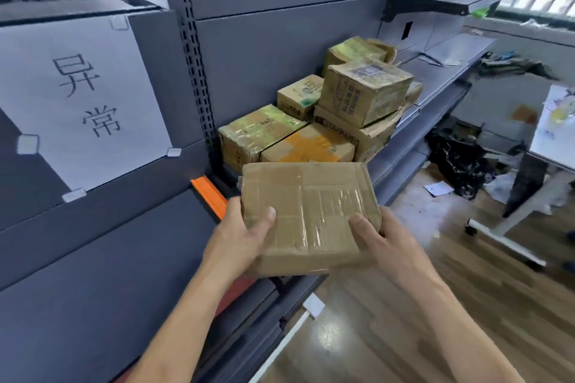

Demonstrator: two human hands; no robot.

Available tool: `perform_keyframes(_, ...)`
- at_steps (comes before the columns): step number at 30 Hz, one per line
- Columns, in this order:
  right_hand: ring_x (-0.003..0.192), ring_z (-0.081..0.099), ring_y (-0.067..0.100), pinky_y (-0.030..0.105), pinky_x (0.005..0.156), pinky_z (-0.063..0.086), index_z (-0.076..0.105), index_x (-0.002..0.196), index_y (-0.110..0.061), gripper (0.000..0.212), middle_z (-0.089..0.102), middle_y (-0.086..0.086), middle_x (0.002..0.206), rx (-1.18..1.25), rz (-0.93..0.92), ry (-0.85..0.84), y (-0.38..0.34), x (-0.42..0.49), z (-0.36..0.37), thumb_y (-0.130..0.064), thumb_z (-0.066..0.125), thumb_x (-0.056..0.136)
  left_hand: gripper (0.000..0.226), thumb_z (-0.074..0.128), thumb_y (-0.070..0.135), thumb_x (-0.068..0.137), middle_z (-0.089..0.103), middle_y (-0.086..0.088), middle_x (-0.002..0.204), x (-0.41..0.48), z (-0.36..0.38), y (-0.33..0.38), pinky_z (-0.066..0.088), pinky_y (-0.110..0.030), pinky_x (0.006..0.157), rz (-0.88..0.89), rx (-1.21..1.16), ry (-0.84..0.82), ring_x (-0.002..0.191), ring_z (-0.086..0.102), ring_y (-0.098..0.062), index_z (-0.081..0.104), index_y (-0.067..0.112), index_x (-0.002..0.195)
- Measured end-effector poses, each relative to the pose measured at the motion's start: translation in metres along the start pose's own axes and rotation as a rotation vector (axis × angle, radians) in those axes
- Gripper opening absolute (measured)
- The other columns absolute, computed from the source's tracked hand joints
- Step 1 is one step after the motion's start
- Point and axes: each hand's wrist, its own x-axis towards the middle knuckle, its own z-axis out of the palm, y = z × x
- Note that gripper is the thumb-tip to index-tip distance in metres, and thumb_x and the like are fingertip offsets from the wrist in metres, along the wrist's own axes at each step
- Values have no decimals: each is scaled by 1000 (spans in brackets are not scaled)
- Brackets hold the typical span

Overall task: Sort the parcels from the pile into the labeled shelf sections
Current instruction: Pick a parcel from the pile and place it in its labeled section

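Holding taped parcel (306,214) | left hand (245,228), right hand (378,232) grip opposite near corners | looks stiff, light; glossy tape maybe slippery

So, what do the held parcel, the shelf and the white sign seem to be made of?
Parcel: brown cardboard, matt, with clear glossy tape that glints and wrinkles. Shelf: probably painted metal, dark grey, smooth; its upright has punched slots. Sign: white paper, matt, with handwritten characters, held at the corners by small white pieces, maybe magnets.
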Motion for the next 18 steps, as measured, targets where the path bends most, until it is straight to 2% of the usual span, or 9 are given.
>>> perform_keyframes(3,92,63,0,31,74,52,54,112,-47,49,69,-23,96,-16,-88,-52,-13,38,-23,-81,44,78,36,58,66,93,64,24,110,10,11,18,55,-45,93,-20,-39,93,103,63,-4,49,42,118)
perform_keyframes(5,91,61,-1,29,70,48,53,113,-44,58,67,-23,97,-44,-149,-56,-21,64,-38,-84,40,73,39,58,69,92,64,26,111,16,18,30,55,-41,90,-18,-79,133,104,63,-3,50,43,120)
perform_keyframes(9,88,57,-2,26,63,44,48,119,-43,54,61,-25,97,-128,-254,-83,-34,110,-55,-80,40,80,49,57,71,91,63,27,117,29,28,50,52,-30,80,9,-113,177,107,62,1,51,39,128)
perform_keyframes(13,88,60,11,29,62,44,49,128,-33,50,61,-17,99,-155,-284,-90,-44,157,-60,-68,45,92,54,56,74,90,62,25,118,49,32,66,55,-38,89,6,-73,179,107,62,-1,48,37,127)
perform_keyframes(15,96,58,19,34,67,43,48,134,-29,53,59,-11,105,-158,-273,-104,-49,177,-58,-64,46,94,59,55,74,90,62,22,123,59,34,70,54,-36,91,12,-53,166,107,60,0,46,34,133)
perform_keyframes(18,96,54,19,34,67,41,49,133,-27,51,54,-15,95,-180,-271,-104,-52,200,-55,-62,46,96,79,52,78,88,58,14,139,74,38,72,51,-37,96,14,-14,144,118,59,-8,41,26,147)
